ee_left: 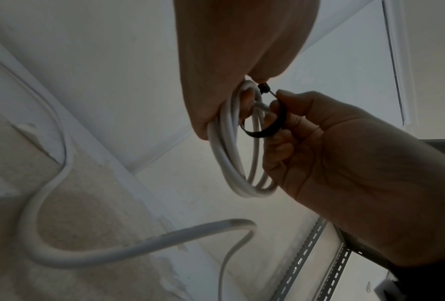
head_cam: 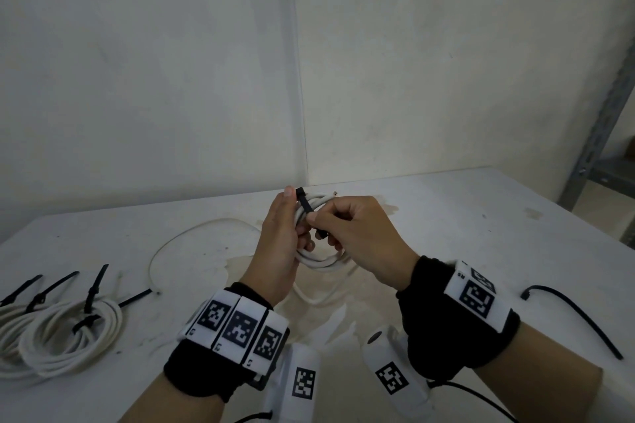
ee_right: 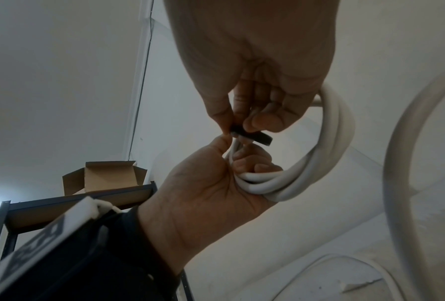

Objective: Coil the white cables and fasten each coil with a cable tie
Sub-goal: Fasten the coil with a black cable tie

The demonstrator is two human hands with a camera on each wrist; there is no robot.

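I've got the small white coil (head_cam: pixel 319 251) up off the table (head_cam: pixel 446 216), over its middle toward the far edge, and my left hand (head_cam: pixel 280 244) has its fingers curled round the bundled turns, thumb up against the head of the black cable tie (head_cam: pixel 305 204). My right hand (head_cam: pixel 357 233) pinches the tie's strap between thumb and forefinger; from the left wrist view the strap bends in a loop round the strands and back toward the head, but I can't tell if the tip has gone into the head. So I reckon I'm on the fastening step for this coil: winding done, tie wrapped, not yet cinched. A loose tail of cable (head_cam: pixel 192 233) trails from the coil down onto the table toward the left edge, ending near the tied bundles. Those finished coils (head_cam: pixel 65 333) lie at the near-left corner with black ties already on them, and a spare cable tie (head_cam: pixel 577 316) lies near the right edge. Next, I judge, I need to steer the tip into the head's slot, keep my left grip tight so the turns don't spring apart, then pull the strap through until it bites. The risk is the coil loosening while I fumble the tip.
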